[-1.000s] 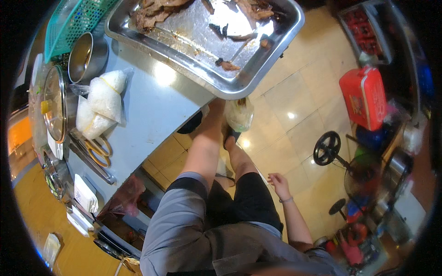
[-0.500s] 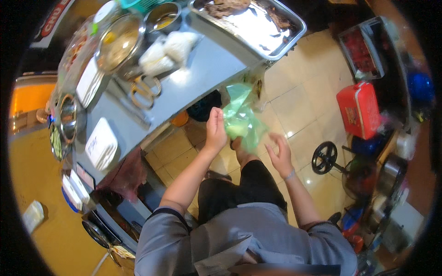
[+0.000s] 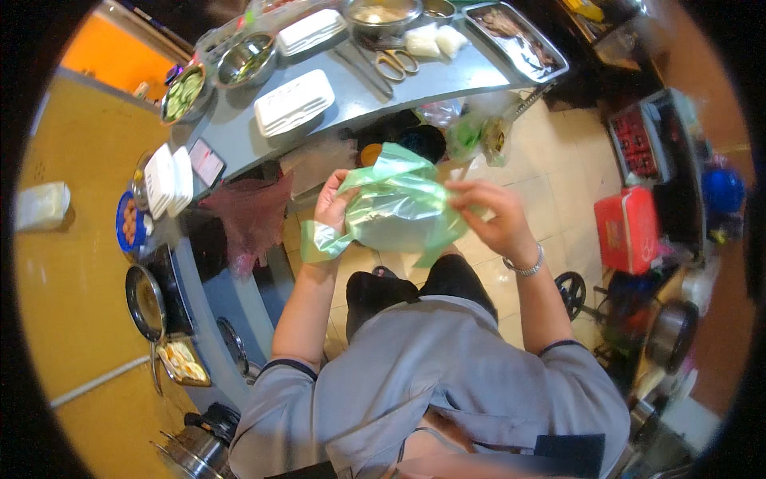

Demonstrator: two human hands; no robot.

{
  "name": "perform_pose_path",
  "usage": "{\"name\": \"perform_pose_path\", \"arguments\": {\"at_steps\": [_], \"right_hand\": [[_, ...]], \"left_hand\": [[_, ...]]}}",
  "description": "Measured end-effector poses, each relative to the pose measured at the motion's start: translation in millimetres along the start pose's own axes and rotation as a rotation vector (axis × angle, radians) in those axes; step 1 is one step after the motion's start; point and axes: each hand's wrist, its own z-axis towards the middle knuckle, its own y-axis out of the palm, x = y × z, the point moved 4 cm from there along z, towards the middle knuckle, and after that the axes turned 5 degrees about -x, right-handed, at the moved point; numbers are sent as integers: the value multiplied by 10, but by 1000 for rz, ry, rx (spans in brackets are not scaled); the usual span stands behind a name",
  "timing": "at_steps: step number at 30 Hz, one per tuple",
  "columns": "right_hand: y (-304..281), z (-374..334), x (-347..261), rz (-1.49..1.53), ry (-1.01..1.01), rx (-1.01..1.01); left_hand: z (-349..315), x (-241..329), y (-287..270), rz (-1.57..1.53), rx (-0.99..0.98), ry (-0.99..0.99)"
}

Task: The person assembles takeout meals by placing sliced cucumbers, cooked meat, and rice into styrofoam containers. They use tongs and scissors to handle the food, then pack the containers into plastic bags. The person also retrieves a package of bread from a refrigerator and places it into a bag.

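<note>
**Thin, see-through green plastic bag spread wide in mid-air!**

And here's the bag, up in front of the person's body, above the cream tiled floor and just off the near edge of the long blue-grey table. Left hand clamped on one side of it, thumb and fingers closed on the film, a green flap lying across the wrist! Over to the right hand, silver band at the wrist, thumb and fingertips pinching the opposite side, a touch blurred. Up on the table, white foam boxes sit nearest the left hand; past them, scissors with tan looped handles, two white-filled clear bags, and a rectangular shiny metal tray carrying browned meat. Well off right, a bright red boxy case.
</note>
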Motion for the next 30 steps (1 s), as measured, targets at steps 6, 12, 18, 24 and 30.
{"name": "perform_pose_path", "arguments": {"at_steps": [6, 12, 18, 24, 30], "right_hand": [[237, 157, -912, -240, -183, 21], [633, 236, -671, 157, -115, -32], [531, 473, -343, 3, 73, 10], [395, 660, -49, -81, 33, -247], [355, 810, -306, -345, -211, 406]], "left_hand": [[-614, 506, 375, 763, -389, -84], [-575, 594, -88, -117, -280, -124], [-1025, -13, 299, -377, -110, 141], [-973, 49, -214, 217, -103, -232], [-943, 88, -321, 176, 183, -28]]}}
